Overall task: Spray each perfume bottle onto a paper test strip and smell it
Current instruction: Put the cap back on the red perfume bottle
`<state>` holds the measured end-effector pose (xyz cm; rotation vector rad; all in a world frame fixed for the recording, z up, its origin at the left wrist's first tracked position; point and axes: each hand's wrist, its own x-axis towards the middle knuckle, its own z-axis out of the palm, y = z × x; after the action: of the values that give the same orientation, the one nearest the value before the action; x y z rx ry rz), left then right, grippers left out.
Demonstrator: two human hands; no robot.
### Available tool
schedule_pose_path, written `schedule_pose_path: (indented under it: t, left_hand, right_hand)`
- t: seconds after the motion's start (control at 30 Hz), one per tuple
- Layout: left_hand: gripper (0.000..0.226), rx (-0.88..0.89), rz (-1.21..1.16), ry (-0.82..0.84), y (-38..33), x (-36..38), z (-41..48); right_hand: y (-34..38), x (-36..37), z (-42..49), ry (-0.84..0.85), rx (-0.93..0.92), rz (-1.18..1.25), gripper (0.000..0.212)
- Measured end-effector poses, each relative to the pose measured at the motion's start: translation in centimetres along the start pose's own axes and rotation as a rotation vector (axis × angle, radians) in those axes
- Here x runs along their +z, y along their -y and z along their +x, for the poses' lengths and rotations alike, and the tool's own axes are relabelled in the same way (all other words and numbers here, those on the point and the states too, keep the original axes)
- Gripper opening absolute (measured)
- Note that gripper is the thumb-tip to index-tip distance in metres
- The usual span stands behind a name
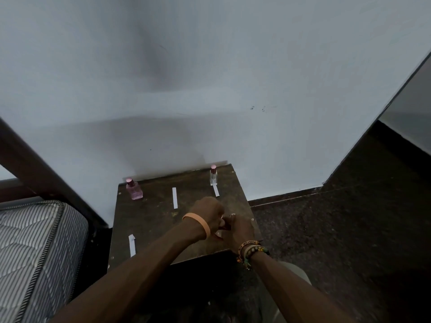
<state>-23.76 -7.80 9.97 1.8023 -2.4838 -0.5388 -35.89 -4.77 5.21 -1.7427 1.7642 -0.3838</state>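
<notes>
A pink perfume bottle (pixel 134 189) with a pink cap stands at the table's back left corner. A clear bottle (pixel 213 175) with a dark pink cap stands at the back right. Three white paper strips lie flat: one (pixel 175 198) in the middle, one (pixel 216 190) just in front of the clear bottle, one (pixel 132 245) at the front left. My left hand (pixel 208 212), with an orange wristband, and my right hand (pixel 241 228), with beaded bracelets, meet over the table's right front. Both close around a small dark object (pixel 225 226), which they mostly hide.
The small dark wooden table (pixel 151 220) stands against a white wall. A striped mattress (pixel 35 248) and a dark bed frame (pixel 35 173) lie to the left. Dark speckled floor (pixel 338 229) spreads to the right.
</notes>
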Motion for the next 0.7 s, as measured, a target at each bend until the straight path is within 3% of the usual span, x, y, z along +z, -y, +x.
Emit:
schedule_pose_path:
  t: [0.47,0.53,0.63,0.7]
  left_hand:
    - [0.022,-0.041,-0.132,-0.027,1.2,0.7,0.1]
    - [0.035,-0.075,-0.216,-0.025,1.9,1.2,0.0]
    - [0.077,-0.130,-0.261,0.014,3.4,2.4,-0.3]
    - [0.088,-0.151,-0.307,0.066,4.2,3.3,-0.5]
  right_hand:
    - [-0.4,0.3,0.1,-0.007,0.008,0.024,0.026]
    - [-0.6,0.3,0.1,-0.004,-0.017,0.035,0.027]
    - [-0.7,0.2,0.2,0.005,-0.042,0.072,0.032]
    - [-0.9,0.4,0.2,-0.004,-0.050,0.110,0.036]
